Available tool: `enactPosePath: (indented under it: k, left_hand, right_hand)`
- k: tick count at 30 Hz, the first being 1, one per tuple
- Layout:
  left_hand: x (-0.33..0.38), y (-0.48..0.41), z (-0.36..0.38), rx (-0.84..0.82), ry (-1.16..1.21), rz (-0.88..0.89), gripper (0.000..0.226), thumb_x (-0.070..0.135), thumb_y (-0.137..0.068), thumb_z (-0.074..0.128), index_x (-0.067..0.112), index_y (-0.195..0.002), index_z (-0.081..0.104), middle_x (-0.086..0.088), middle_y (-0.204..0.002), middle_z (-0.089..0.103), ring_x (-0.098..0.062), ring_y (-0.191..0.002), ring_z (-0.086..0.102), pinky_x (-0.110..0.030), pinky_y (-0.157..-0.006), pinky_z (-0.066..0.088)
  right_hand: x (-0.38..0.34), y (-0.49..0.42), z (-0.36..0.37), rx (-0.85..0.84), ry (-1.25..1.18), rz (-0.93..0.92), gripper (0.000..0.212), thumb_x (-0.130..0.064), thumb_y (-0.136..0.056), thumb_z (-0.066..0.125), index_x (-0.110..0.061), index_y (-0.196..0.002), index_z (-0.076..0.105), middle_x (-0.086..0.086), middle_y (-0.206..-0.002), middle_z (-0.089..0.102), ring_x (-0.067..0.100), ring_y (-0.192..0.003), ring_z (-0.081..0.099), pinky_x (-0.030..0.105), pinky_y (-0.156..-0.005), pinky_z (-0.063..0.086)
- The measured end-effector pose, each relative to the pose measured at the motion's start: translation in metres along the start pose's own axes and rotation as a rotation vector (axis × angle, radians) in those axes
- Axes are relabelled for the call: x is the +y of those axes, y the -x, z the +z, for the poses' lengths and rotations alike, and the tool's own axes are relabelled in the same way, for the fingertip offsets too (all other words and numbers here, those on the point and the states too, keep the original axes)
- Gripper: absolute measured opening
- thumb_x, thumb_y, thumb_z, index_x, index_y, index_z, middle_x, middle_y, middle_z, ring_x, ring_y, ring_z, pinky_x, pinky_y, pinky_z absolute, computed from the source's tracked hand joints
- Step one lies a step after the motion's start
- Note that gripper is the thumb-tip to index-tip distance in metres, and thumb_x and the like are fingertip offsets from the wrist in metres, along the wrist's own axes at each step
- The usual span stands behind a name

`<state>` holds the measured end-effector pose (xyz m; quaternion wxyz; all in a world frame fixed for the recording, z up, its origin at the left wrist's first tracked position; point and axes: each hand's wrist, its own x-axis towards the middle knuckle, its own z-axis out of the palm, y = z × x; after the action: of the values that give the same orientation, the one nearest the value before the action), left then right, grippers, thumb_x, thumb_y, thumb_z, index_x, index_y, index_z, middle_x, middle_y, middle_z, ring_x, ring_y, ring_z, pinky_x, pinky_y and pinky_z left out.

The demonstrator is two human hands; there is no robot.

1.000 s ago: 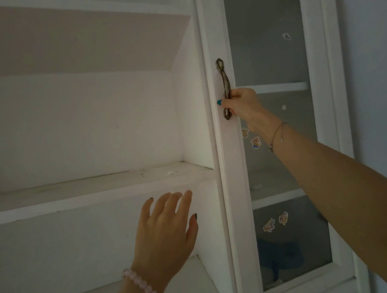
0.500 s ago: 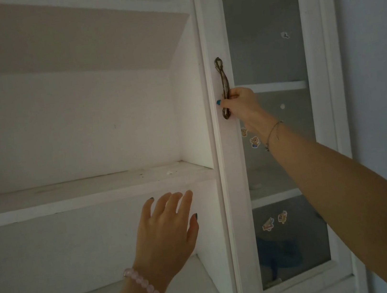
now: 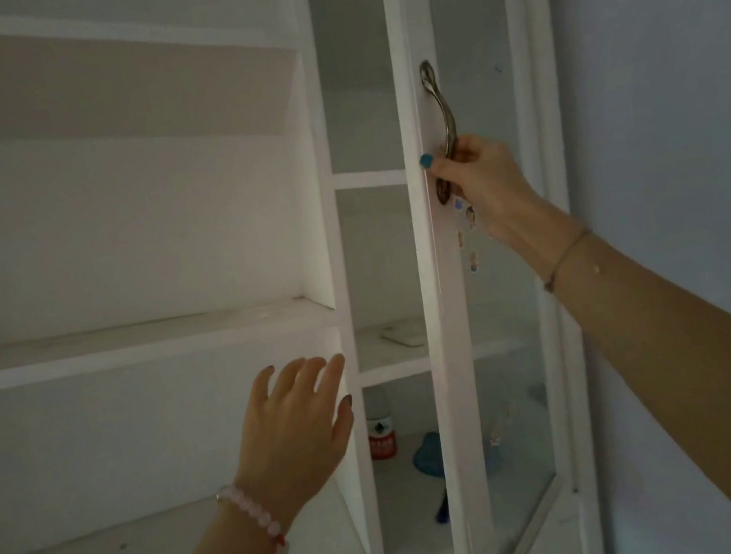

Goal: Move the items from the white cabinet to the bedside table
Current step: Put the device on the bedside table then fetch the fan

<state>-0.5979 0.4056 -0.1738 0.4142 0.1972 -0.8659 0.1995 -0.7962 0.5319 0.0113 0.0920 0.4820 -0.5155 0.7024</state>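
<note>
White cabinet (image 3: 141,343) shelving is filling our view, and its glass-paned door (image 3: 454,358) is standing ajar at the right. We are keeping our right hand (image 3: 482,183) curled round the lower part of the metal handle (image 3: 440,104) on that door. We are holding our left hand (image 3: 292,434) up with fingers straight and spread, gripping nothing, just in front of the open shelves. Inside the doorway, a red-labelled bottle (image 3: 382,440) is standing on the lower shelf, a blue item (image 3: 428,457) is lying just beside it, and a flat white item (image 3: 403,333) is resting one shelf higher.
</note>
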Motion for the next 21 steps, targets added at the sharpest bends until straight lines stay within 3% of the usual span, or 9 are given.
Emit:
enactPosePath:
  k: [4, 10, 16, 21]
  left_hand:
    - [0.057, 0.002, -0.012, 0.009, 0.044, 0.038, 0.047, 0.033, -0.085, 0.036, 0.009, -0.113, 0.065, -0.008, -0.101, 0.069, -0.026, -0.092, 0.066, -0.047, -0.084, 0.051]
    - [0.119, 0.013, -0.029, 0.034, 0.092, 0.072, 0.046, 0.03, -0.084, 0.037, 0.006, -0.11, 0.065, -0.009, -0.097, 0.069, -0.027, -0.087, 0.067, -0.045, -0.082, 0.051]
    - [0.165, 0.005, -0.037, 0.039, 0.124, 0.094, 0.043, 0.03, -0.084, 0.039, 0.006, -0.107, 0.065, -0.008, -0.094, 0.069, -0.027, -0.081, 0.066, -0.041, -0.077, 0.052]
    - [0.208, -0.01, -0.037, 0.027, 0.147, 0.133, 0.045, 0.032, -0.084, 0.038, 0.006, -0.109, 0.065, -0.008, -0.095, 0.069, -0.027, -0.082, 0.067, -0.041, -0.076, 0.053]
  right_hand:
    - [-0.028, 0.026, -0.063, -0.053, -0.004, 0.046, 0.023, -0.022, -0.075, 0.075, -0.016, -0.084, 0.054, -0.005, -0.072, 0.054, 0.007, -0.065, 0.053, 0.02, -0.064, 0.045]
    - [-0.046, 0.044, -0.129, 0.004, 0.023, 0.042, 0.043, -0.014, -0.073, 0.076, -0.011, -0.108, 0.051, -0.003, -0.082, 0.054, 0.009, -0.075, 0.055, 0.016, -0.066, 0.047]
    - [-0.044, 0.053, -0.19, 0.157, 0.058, 0.013, 0.037, -0.018, -0.076, 0.072, -0.012, -0.109, 0.057, 0.008, -0.102, 0.061, 0.017, -0.093, 0.06, 0.032, -0.09, 0.051]
    - [-0.034, 0.065, -0.237, 0.306, 0.081, -0.026, 0.048, -0.025, -0.078, 0.072, -0.016, -0.121, 0.052, -0.004, -0.1, 0.058, 0.013, -0.094, 0.06, 0.026, -0.082, 0.053]
